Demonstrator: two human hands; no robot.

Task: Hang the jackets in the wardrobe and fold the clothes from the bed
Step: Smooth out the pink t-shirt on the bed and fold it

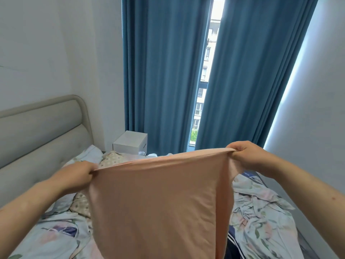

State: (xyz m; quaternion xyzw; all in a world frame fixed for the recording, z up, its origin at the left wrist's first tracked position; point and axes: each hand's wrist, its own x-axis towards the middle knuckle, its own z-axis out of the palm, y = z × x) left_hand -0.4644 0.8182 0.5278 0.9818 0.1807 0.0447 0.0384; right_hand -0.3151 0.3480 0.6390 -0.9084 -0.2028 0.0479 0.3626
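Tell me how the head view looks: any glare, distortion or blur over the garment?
Head view: daylight blows out the window gap between the blue curtains; the wide-angle lens slants the curtains and headboard; the peach garment, gripped by the left hand and right hand, is evenly lit and sharp.

Single wide-angle view from the person's head — facing forward and slightly down over the floral-covered bed (261,221) toward long blue curtains (164,71). Closest to the lens — the left hand (74,174), right hand (250,156) and the thin peach-pink cloth (158,202) between them.
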